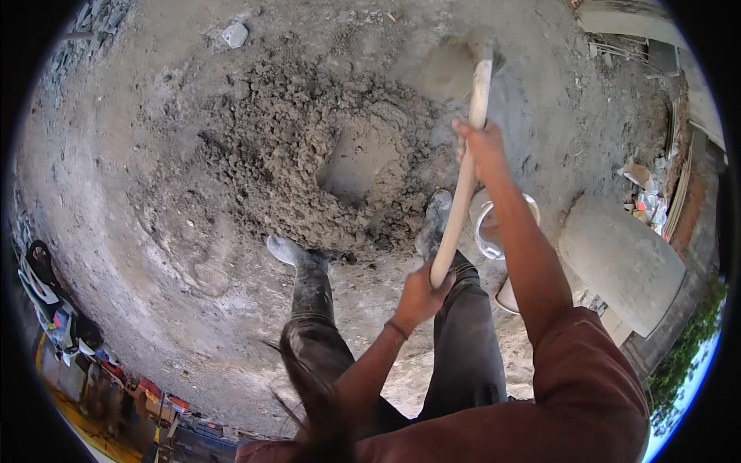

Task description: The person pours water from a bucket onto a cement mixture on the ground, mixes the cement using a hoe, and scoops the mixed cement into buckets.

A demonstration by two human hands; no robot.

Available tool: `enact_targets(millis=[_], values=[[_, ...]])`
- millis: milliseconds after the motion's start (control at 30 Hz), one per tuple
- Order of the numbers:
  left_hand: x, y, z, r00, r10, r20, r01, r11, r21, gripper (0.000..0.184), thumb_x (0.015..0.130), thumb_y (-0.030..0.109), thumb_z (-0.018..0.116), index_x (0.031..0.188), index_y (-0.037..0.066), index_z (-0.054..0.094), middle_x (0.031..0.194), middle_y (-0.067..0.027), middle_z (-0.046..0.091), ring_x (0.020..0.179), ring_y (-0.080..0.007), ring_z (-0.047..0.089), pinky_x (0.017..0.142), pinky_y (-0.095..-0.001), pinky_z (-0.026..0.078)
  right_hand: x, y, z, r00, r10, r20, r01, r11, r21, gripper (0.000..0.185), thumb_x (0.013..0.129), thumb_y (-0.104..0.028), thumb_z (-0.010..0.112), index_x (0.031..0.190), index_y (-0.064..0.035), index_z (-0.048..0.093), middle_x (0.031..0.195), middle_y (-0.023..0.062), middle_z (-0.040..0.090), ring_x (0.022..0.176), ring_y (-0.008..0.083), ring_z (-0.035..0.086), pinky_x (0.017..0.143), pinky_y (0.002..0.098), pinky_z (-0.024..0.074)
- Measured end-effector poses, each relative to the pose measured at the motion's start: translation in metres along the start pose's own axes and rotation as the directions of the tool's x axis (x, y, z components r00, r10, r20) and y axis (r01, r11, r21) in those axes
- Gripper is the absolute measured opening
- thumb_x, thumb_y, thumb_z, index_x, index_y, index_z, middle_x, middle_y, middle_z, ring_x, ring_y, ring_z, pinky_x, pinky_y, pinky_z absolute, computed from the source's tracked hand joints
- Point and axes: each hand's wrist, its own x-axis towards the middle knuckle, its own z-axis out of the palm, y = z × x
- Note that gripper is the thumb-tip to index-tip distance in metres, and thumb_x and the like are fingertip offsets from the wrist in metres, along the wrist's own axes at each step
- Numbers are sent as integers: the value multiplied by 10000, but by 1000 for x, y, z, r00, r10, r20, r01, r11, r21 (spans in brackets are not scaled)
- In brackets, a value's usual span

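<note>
Both my hands are closed round the pale wooden handle of a hoe (465, 177). My left hand (422, 296) grips its near end, close to my knee. Farther up the shaft, my right hand (482, 148) is wrapped round it. The blade at the far end is smeared by motion over the ground, so its exact shape is hard to see. Left of the handle lies a heap of wet grey mortar (278, 147), with a smooth hollow (355, 163) in it. My boots stand at the heap's near edge.
A white bucket (534, 207) stands right of my leg, partly behind my right forearm. Beyond it lies a large grey slab-like piece (621, 262). A pale stone (235, 35) sits at the far left. Bags and clutter (58, 312) line the left edge.
</note>
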Motion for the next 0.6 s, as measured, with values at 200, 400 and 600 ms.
enact_targets(millis=[200, 400, 600], values=[[110, 34, -73, 994, -75, 82, 57, 978, 202, 389, 841, 274, 780, 1045, -28, 644, 821, -260, 686, 832, -456, 683, 726, -502, 535, 142, 58, 31, 991, -129, 20, 131, 972, -194, 243, 893, -113, 690, 995, 77, 578, 695, 114, 601, 506, 219, 592, 437, 396, 495], [-68, -2, -115, 919, -393, -19, 392, 913, 113, 335, 851, 260, 762, 908, -40, 624, 737, -218, 666, 716, -435, 660, 679, -479, 506, -14, 153, 146, 930, 363, -61, -367, 904, -217, 164, 884, -45, 673, 1006, 36, 598, 683, 132, 575, 539, 271, 607, 466, 452, 497], [-107, 53, -47, 910, -405, -87, 411, 908, 83, 348, 910, 256, 728, 937, -52, 568, 649, -86, 607, 525, -209, 614, 503, -379, 484, -54, 146, 102, 760, 594, 264, -505, 795, -335, 171, 920, -40, 621, 1060, 49, 583, 699, 117, 565, 484, 233, 535, 455, 416, 503]])
